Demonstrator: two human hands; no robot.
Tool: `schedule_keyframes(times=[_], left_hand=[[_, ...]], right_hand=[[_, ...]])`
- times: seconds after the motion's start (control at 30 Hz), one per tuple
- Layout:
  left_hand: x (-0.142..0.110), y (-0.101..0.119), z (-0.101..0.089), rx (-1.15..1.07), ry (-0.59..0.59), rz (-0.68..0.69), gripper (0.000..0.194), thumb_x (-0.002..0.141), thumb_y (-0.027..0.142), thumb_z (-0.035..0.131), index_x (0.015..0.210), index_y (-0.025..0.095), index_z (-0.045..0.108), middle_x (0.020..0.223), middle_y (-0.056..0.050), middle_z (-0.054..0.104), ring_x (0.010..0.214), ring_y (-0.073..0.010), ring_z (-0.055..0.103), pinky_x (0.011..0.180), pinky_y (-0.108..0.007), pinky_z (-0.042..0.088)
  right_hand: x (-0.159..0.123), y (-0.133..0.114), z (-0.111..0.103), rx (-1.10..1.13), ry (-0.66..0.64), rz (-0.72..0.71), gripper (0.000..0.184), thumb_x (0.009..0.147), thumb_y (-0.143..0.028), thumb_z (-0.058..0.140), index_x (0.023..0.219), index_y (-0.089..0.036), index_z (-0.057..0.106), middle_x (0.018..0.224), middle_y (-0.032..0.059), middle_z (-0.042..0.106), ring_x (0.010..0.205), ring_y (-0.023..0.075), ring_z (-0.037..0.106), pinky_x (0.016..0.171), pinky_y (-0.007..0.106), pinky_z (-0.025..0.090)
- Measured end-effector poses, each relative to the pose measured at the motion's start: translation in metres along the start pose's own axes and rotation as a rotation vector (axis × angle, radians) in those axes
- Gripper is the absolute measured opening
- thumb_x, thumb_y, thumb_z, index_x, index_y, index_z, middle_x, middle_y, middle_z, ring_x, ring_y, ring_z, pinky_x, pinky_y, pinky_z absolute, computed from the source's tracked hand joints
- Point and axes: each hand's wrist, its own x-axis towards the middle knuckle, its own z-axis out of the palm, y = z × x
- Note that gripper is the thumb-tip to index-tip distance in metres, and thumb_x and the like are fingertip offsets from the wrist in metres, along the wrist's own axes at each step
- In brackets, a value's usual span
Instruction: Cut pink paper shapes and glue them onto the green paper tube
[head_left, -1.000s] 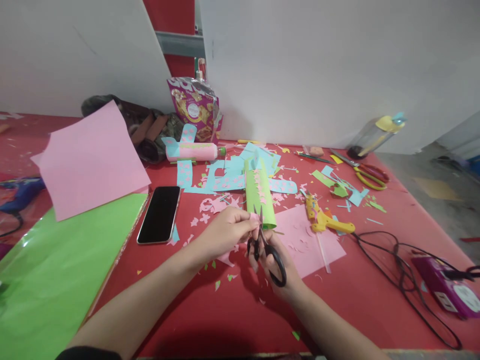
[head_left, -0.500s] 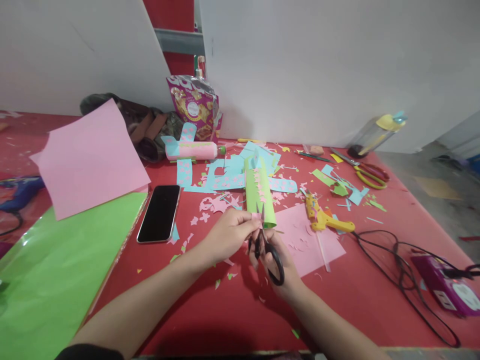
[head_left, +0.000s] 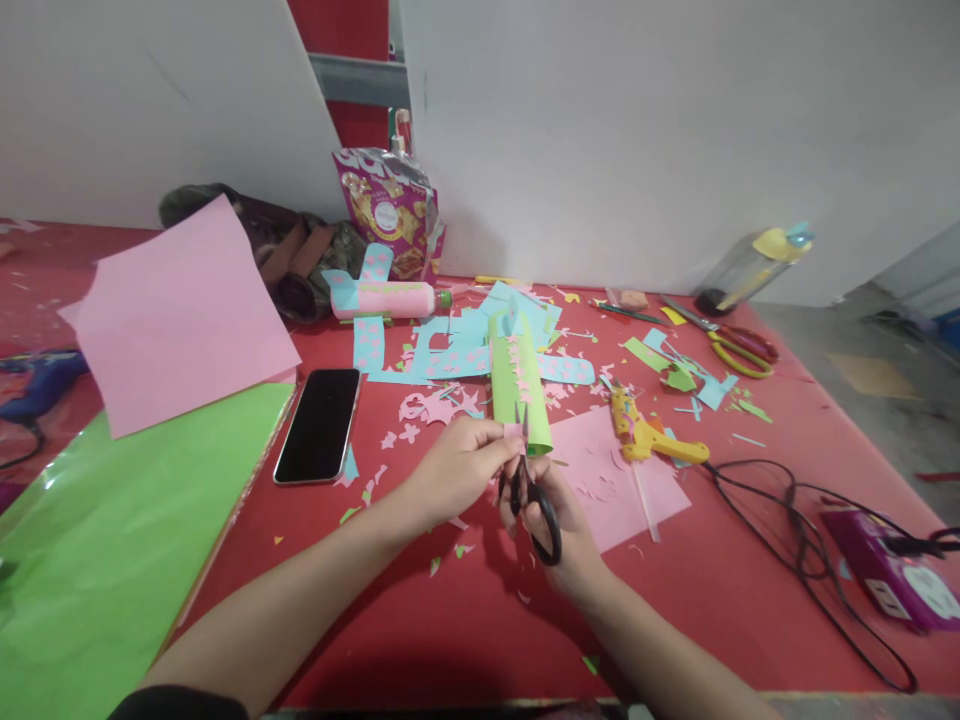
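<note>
Between the thumb and fingers of my left hand (head_left: 472, 460) is a small piece of pink paper (head_left: 513, 431). My right hand (head_left: 559, 515) grips black-handled scissors (head_left: 546, 525), their blades pointing away from me and slightly apart at the paper's right edge. Just beyond the blades lies a green paper tube (head_left: 510, 395) with a row of pink cut-outs along its top and blue paper wings (head_left: 566, 370) at its sides. Farther left rests a pink paper-covered bottle (head_left: 394, 300) with blue paper fins and a green cap.
A phone (head_left: 318, 425) lies left of my hands, near pink sheets (head_left: 187, 310) and green paper (head_left: 142, 540). To the right are a yellow glue gun (head_left: 645, 435), its black cord, a purple power strip (head_left: 892, 570) and larger scissors (head_left: 720, 335). Paper scraps litter the red table (head_left: 420, 640).
The scissors' handles have shifted slightly left and up, and the blades look a little more open. My left hand keeps the pink paper in nearly the same place.
</note>
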Motion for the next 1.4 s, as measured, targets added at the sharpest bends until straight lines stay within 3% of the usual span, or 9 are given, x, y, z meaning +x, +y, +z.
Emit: schedule_keyframes(times=[0.37, 0.63, 0.73, 0.83, 1.0, 1.13, 1.4], left_hand=[[0.000, 0.001, -0.001, 0.084, 0.033, 0.029, 0.031, 0.078, 0.031, 0.040, 0.050, 0.016, 0.042, 0.042, 0.005, 0.042, 0.044, -0.0083, 0.042, 0.050, -0.021, 0.032], [-0.002, 0.011, -0.010, 0.191, -0.047, 0.006, 0.029, 0.074, 0.031, 0.042, 0.049, 0.016, 0.040, 0.048, 0.005, 0.038, 0.048, -0.0080, 0.037, 0.051, -0.021, 0.031], [-0.004, 0.012, -0.018, 0.287, -0.148, -0.005, 0.029, 0.074, 0.028, 0.041, 0.048, 0.015, 0.042, 0.047, 0.005, 0.038, 0.045, -0.0067, 0.033, 0.047, -0.020, 0.028], [-0.004, 0.010, -0.025, 0.395, -0.330, 0.003, 0.028, 0.074, 0.027, 0.040, 0.049, 0.015, 0.045, 0.046, 0.004, 0.037, 0.044, -0.0065, 0.033, 0.044, -0.019, 0.026], [-0.002, 0.005, -0.029, 0.492, -0.555, 0.061, 0.029, 0.072, 0.020, 0.039, 0.045, 0.017, 0.029, 0.044, 0.005, 0.024, 0.039, -0.0058, 0.020, 0.039, -0.022, 0.017], [0.000, 0.003, -0.029, 0.506, -0.631, 0.089, 0.025, 0.067, 0.016, 0.040, 0.045, 0.017, 0.027, 0.042, 0.005, 0.023, 0.038, -0.0062, 0.020, 0.039, -0.024, 0.017], [0.003, -0.002, -0.031, 0.533, -0.655, 0.094, 0.022, 0.066, 0.015, 0.040, 0.046, 0.017, 0.030, 0.043, 0.006, 0.024, 0.038, -0.0069, 0.023, 0.040, -0.024, 0.018]], right_hand=[[0.001, -0.003, 0.002, 0.017, 0.044, 0.053, 0.037, 0.067, -0.048, 0.063, 0.075, -0.023, 0.036, 0.062, -0.0063, 0.046, 0.043, 0.0062, 0.037, 0.042, 0.021, 0.031], [0.003, 0.000, 0.001, 0.038, 0.091, 0.027, 0.036, 0.068, -0.048, 0.061, 0.074, -0.024, 0.036, 0.061, -0.0060, 0.048, 0.041, 0.0066, 0.038, 0.041, 0.021, 0.028], [0.003, 0.002, 0.001, 0.075, 0.088, 0.026, 0.040, 0.063, -0.054, 0.063, 0.076, -0.024, 0.038, 0.066, -0.0037, 0.049, 0.046, 0.0089, 0.041, 0.044, 0.024, 0.031], [0.003, 0.000, 0.003, 0.090, 0.091, 0.004, 0.044, 0.058, -0.057, 0.065, 0.076, -0.024, 0.041, 0.071, -0.0021, 0.048, 0.054, 0.0117, 0.044, 0.051, 0.027, 0.036], [0.003, -0.005, 0.006, 0.117, 0.129, 0.026, 0.036, 0.062, -0.032, 0.071, 0.077, -0.024, 0.040, 0.076, -0.0025, 0.051, 0.063, 0.0120, 0.048, 0.059, 0.026, 0.039], [0.003, -0.005, 0.003, 0.066, 0.130, 0.056, 0.036, 0.061, -0.023, 0.072, 0.076, -0.024, 0.039, 0.077, -0.0027, 0.053, 0.064, 0.0112, 0.050, 0.058, 0.024, 0.039], [0.001, -0.007, 0.002, -0.009, 0.100, 0.083, 0.038, 0.059, -0.022, 0.072, 0.074, -0.023, 0.037, 0.075, -0.0037, 0.051, 0.060, 0.0094, 0.046, 0.054, 0.021, 0.039]])
